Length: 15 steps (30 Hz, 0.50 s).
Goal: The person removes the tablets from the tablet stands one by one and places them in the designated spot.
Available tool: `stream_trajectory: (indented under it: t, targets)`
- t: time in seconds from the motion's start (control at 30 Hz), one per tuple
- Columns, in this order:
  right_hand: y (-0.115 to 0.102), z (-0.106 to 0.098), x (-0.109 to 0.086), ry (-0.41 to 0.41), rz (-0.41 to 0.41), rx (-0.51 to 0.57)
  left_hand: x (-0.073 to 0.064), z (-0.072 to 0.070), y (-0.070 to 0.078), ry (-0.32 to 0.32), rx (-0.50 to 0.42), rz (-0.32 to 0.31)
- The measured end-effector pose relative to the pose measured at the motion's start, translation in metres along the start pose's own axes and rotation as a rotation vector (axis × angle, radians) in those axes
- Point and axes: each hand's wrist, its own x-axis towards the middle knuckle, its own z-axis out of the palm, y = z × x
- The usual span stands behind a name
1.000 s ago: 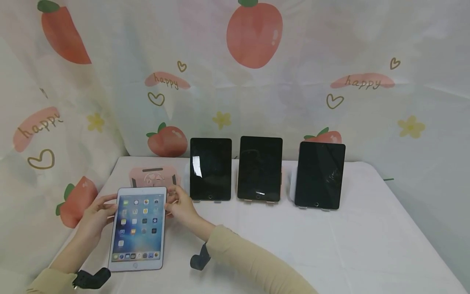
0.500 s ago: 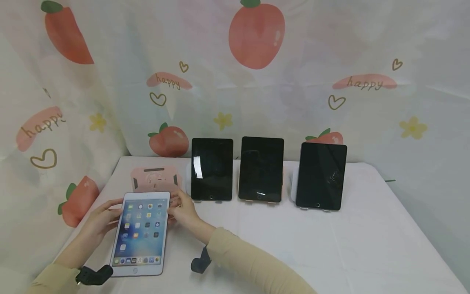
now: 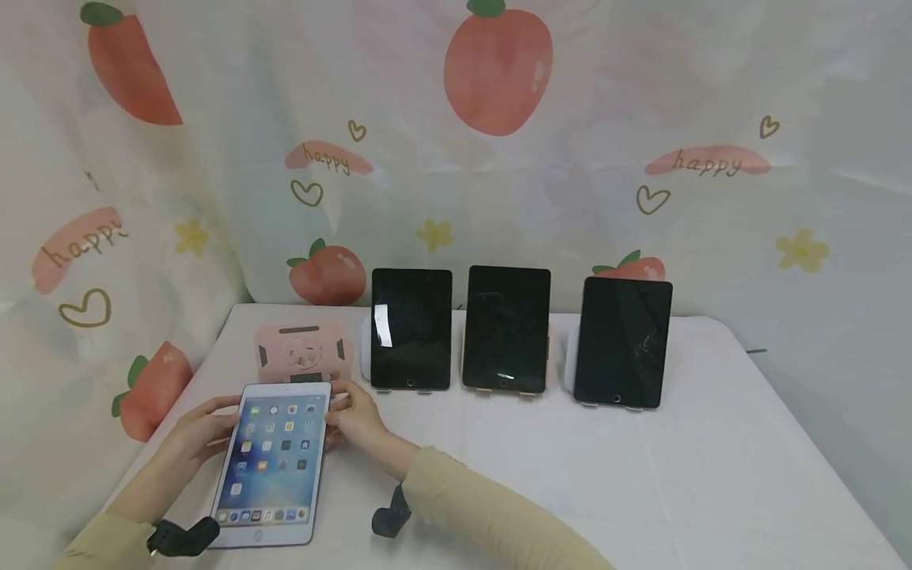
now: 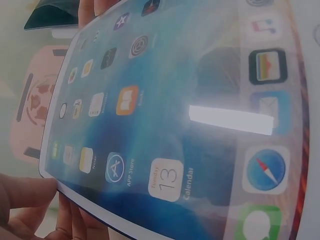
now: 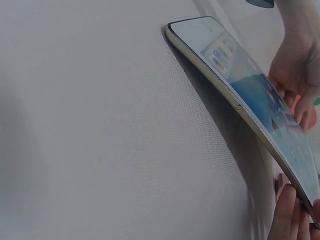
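Your left hand [image 3: 203, 431] and right hand [image 3: 359, 418] pinch opposite long edges of the white-framed tablet [image 3: 274, 459] near its top, thumbs at the rim, fingers curled behind; this grip probably steadies it while leaving the lit screen uncovered. The tablet slants, its lower end seemingly on the white tablecloth [image 3: 513, 475]. Just beyond stands the pink tablet stand [image 3: 302, 352], its foot masked. Rightward, three dark-screened tablets [image 3: 507, 328] lean, presumably for viewing, on largely concealed stands [image 3: 571, 360]. Your rear fingertips are hidden.
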Motion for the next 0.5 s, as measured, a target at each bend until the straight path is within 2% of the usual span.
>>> stream_trajectory:
  t: [0.07, 0.33, 0.5]
  targets:
    - [0.0011, -0.0005, -0.0003, -0.006, 0.002, -0.005, 0.0007, 0.0002, -0.0019, 0.01, 0.013, 0.002]
    - [0.0051, -0.0011, -0.0001, -0.007, 0.004, -0.06, 0.0022, -0.0019, -0.0029, -0.024, 0.029, -0.009]
    - [0.005, -0.0007, -0.0003, -0.022, 0.047, -0.038, 0.0036, -0.0015, -0.003, -0.035, 0.063, -0.012]
